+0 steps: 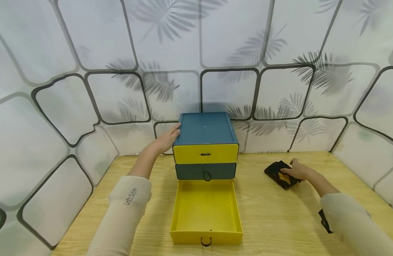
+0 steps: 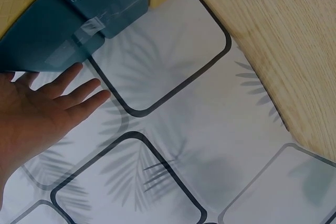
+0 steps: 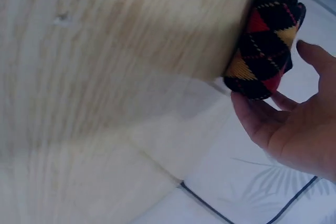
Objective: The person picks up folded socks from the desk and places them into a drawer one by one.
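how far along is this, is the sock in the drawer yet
Not yet. Done: the bottom yellow drawer is pulled fully out and looks empty. In hand: the left hand rests flat against the side of the cabinet, and the right hand is on the rolled sock, which lies on the table, fingers curling round it. Left, probably: lifting the sock into the drawer and closing it.

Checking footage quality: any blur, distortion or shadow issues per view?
Head: sharp, wide-angle bends the wall grid; the drawer unit throws a soft shadow on the wall. Left wrist: sharp, left hand evenly lit. Right wrist: table washed-out and smeared, rolled socks slightly soft.
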Motion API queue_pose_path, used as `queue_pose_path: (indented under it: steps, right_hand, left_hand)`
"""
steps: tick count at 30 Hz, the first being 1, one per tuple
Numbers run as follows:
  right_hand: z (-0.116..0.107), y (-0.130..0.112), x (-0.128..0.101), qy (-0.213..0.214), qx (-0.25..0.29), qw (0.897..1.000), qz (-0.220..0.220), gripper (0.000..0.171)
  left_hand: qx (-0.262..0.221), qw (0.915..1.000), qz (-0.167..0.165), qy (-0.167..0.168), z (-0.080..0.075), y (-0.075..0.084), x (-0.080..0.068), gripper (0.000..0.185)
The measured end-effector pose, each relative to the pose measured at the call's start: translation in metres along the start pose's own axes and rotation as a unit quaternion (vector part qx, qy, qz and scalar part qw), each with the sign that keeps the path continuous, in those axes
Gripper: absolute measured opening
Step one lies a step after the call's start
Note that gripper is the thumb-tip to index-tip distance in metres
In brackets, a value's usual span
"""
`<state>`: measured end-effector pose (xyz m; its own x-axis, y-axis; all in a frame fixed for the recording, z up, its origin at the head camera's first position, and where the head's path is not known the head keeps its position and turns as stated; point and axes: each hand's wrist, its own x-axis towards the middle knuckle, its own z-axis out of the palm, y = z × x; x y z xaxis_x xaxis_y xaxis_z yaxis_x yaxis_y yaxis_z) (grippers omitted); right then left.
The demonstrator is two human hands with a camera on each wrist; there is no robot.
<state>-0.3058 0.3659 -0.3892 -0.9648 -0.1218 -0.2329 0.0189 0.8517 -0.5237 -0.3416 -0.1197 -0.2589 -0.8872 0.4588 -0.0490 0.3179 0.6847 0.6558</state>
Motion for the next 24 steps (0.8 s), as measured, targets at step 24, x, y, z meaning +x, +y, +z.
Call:
queue_pose_path:
  steps: [24]
  right_hand:
    - [0.007, 0.023, -0.008, -0.017, 0.223, 0.974, -0.022, 0.050]
  left_hand:
    - [0.003, 1.0000, -0.001, 0.001, -0.001, 0.003, -0.003, 0.051]
